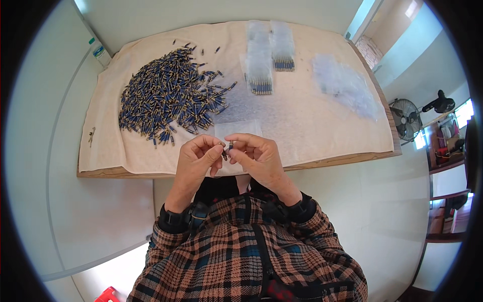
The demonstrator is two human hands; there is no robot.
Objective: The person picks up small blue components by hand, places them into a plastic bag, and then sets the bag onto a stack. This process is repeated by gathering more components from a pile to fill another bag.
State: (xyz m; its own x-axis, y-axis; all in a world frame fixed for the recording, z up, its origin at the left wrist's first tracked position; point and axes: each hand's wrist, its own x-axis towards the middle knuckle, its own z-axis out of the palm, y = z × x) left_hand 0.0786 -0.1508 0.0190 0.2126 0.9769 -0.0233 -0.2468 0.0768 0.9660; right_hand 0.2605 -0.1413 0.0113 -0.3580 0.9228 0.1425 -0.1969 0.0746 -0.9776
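Above the table's near edge, my left hand [202, 153] and my right hand [259, 155] are close together, fingertips pinched. My right hand grips a small blue-and-brass cylinder [231, 145] between thumb and fingers. In my left fingertips is a similar small dark cylinder [224, 155], partly hidden by the thumb; whether there is more than one I cannot tell. Just beyond the hands, a clear plastic bag [246, 127] lies flat on the cloth. A large heap of blue-and-brass cylinders [161, 90] spreads over the left half of the table.
Clear bags [259, 65] holding rows of cylinders lie at the far middle. A pile of clear bags [347, 85] is at the right. Beige cloth [312, 136] covers the table. A bottle [99, 53] stands at the far left corner, and a fan [405, 120] is off to the right.
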